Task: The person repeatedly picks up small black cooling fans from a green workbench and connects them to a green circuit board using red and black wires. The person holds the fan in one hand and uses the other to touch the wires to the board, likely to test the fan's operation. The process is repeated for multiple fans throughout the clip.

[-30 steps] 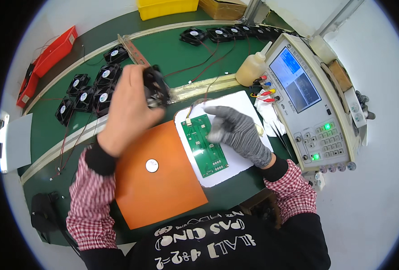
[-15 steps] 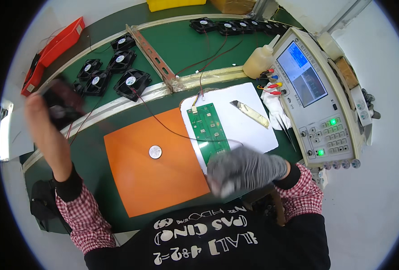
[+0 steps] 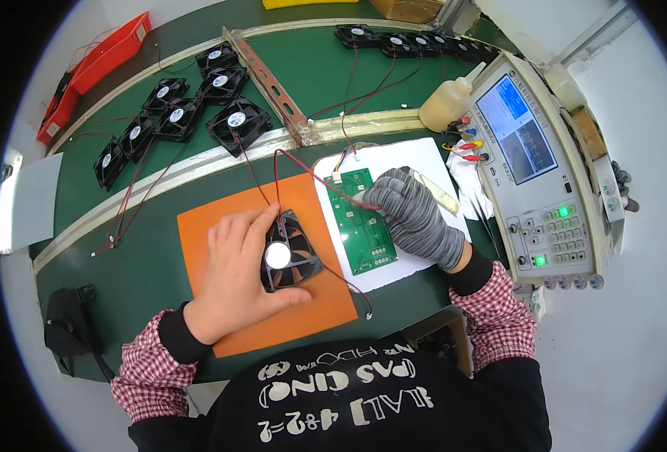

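Observation:
My left hand [image 3: 236,271], bare, is closed around the left side of a black cooling fan [image 3: 299,248] over an orange sheet [image 3: 220,331]. A pale round disc [image 3: 278,255] shows at the fan's middle; I cannot tell whether it is attached. The fan's red and black lead [image 3: 303,167] arches up and across to my right hand [image 3: 416,215], which wears a grey striped glove. Its fingers pinch the lead above a green circuit board [image 3: 363,237], hiding the lead's end. Another lead, with a white connector [image 3: 369,316], trails out beyond the fan's right side.
Several black fans [image 3: 179,119] stand behind on the left, more at the back right [image 3: 397,45]. A metal bar [image 3: 269,83] crosses the bench. Right of the white board [image 3: 448,226] are a cutter knife [image 3: 435,192], tweezers [image 3: 484,218], a bottle [image 3: 446,105] and a test instrument [image 3: 544,166].
My left hand has come from the far left onto the orange sheet with the fan. My right hand has moved up over the circuit board and now pinches the lead.

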Motion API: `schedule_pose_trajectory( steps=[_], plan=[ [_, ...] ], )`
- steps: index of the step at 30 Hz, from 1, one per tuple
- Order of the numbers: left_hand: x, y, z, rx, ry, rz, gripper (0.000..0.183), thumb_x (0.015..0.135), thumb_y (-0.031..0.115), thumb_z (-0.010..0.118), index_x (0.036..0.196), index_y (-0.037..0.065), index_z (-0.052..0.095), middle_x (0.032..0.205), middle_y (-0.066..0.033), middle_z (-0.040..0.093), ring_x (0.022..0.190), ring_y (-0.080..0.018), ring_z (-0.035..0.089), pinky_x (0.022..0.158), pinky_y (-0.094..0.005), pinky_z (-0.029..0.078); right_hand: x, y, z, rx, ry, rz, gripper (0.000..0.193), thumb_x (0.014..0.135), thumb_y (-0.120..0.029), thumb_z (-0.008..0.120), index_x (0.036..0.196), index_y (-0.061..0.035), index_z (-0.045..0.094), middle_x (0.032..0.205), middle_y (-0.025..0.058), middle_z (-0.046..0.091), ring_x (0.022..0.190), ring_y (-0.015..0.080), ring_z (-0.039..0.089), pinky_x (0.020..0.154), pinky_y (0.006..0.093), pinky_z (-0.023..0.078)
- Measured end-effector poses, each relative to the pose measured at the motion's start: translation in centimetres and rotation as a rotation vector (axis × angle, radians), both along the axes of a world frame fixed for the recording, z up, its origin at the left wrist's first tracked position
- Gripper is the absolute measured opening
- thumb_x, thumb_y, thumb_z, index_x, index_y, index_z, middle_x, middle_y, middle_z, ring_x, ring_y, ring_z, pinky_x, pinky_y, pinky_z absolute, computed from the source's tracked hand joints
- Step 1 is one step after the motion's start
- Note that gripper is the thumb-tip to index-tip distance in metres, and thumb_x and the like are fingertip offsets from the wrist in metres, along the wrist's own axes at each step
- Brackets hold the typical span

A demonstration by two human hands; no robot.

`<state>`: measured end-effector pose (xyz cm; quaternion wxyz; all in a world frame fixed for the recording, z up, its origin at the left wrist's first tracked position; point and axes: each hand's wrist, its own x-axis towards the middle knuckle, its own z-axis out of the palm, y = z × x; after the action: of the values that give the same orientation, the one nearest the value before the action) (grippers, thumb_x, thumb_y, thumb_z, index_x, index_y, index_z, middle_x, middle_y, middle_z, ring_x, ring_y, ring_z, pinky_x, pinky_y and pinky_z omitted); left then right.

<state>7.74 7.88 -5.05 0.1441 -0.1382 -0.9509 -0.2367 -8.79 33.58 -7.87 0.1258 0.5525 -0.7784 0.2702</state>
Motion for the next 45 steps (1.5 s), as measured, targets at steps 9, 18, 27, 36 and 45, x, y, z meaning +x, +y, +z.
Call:
schedule_pose_trajectory(
  steps=[9, 18, 27, 36, 45],
  plan=[
    [1.3, -0.6, 3.2, -0.186, 0.373, -0.15, 0.091, 0.059, 0.04, 0.085, 0.131, -0.006, 0.052, 0.114, -0.0171, 0.059, 0.098, -0.0332, 0.057, 0.085, -0.0428, 0.044, -0.6, 0.0, 0.1, -0.071, -0.112, 0.094, 0.031, 0.077, -0.004, 0.068, 0.107, -0.0098, 0.069, 0.096, 0.008, 0.066, 0.094, 0.0278, 0.061, 0.083, 0.0405, 0.047],
    [6.0, 0.2, 8.5, 0.855, -0.145, 0.247, 0.071, 0.08, 0.044, 0.074, 0.126, -0.006, 0.053, 0.108, -0.0181, 0.063, 0.091, -0.0242, 0.06, 0.08, -0.0366, 0.048, -0.9, 0.3, -0.8, -0.164, -0.207, 0.019, 0.012, 0.08, -0.01, 0.071, 0.091, -0.0125, 0.071, 0.092, 0.0031, 0.064, 0.092, 0.0246, 0.061, 0.082, 0.038, 0.044],
    [-12.7, -1.3, 4.1, 0.015, 0.651, -0.017, 0.07, 0.065, 0.016, 0.084, 0.127, 0.002, 0.055, 0.122, -0.0183, 0.057, 0.113, -0.0352, 0.056, 0.094, -0.0422, 0.046, 0.1, 0.6, 0.3, -0.297, -0.577, 0.003, 0.014, 0.085, 0.0, 0.068, 0.098, -0.0048, 0.067, 0.097, 0.0071, 0.068, 0.089, 0.0174, 0.065, 0.082, 0.0313, 0.051],
    [-9.4, -1.7, 1.6, -0.334, 0.394, 0.145, 0.018, 0.068, 0.012, 0.076, 0.065, 0.006, 0.059, 0.085, -0.0084, 0.059, 0.086, -0.0287, 0.057, 0.074, -0.0405, 0.044, 2.4, -0.3, 2.4, -0.43, -1.176, -0.018, 0.045, 0.092, -0.017, 0.069, 0.131, -0.0004, 0.053, 0.114, 0.0088, 0.065, 0.103, 0.0144, 0.063, 0.092, 0.0288, 0.051],
    [-3.4, -4.1, 9.7, 0.162, 0.821, 0.572, 0.02, 0.084, 0.003, 0.065, 0.07, -0.007, 0.054, 0.12, -0.0143, 0.063, 0.101, -0.0209, 0.061, 0.094, -0.0325, 0.046, 7.5, 0.1, 7.3, 0.237, -1.31, 0.366, 0.027, 0.101, -0.022, 0.055, 0.12, -0.0059, 0.064, 0.096, 0.0045, 0.059, 0.09, 0.0165, 0.061, 0.081, 0.0318, 0.05]
  ],
)
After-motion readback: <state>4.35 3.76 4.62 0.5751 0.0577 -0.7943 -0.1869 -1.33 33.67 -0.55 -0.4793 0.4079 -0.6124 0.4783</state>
